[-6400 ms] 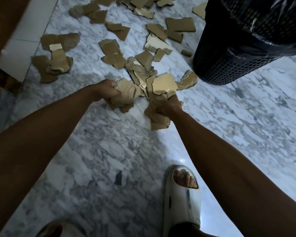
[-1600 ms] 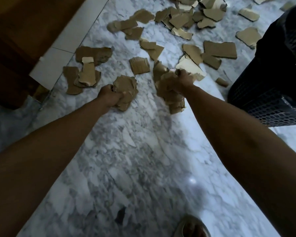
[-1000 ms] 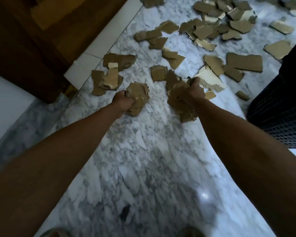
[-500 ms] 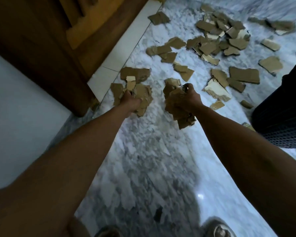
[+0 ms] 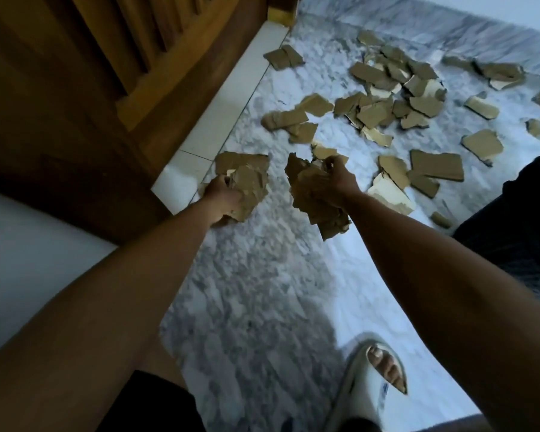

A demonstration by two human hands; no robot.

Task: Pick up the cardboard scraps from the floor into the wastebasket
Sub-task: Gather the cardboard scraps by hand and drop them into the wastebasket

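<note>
My left hand (image 5: 223,198) grips a bunch of brown cardboard scraps (image 5: 250,188) low over more pieces lying by the white threshold. My right hand (image 5: 332,182) holds a thick stack of scraps (image 5: 317,207) above the marble floor. Several loose scraps (image 5: 384,101) lie scattered ahead, with larger pieces (image 5: 435,165) to the right. The black mesh wastebasket (image 5: 518,219) stands at the right edge, only partly in view.
A brown wooden door (image 5: 91,88) and its white threshold (image 5: 228,120) run along the left. A white wall (image 5: 19,260) fills the lower left. My foot in a white slipper (image 5: 371,388) stands on the marble floor (image 5: 262,291) at the bottom.
Both hands, each still holding its bunch of scraps, have moved left toward the pieces by the threshold. The view has swung left, so the wastebasket now sits at the right edge.
</note>
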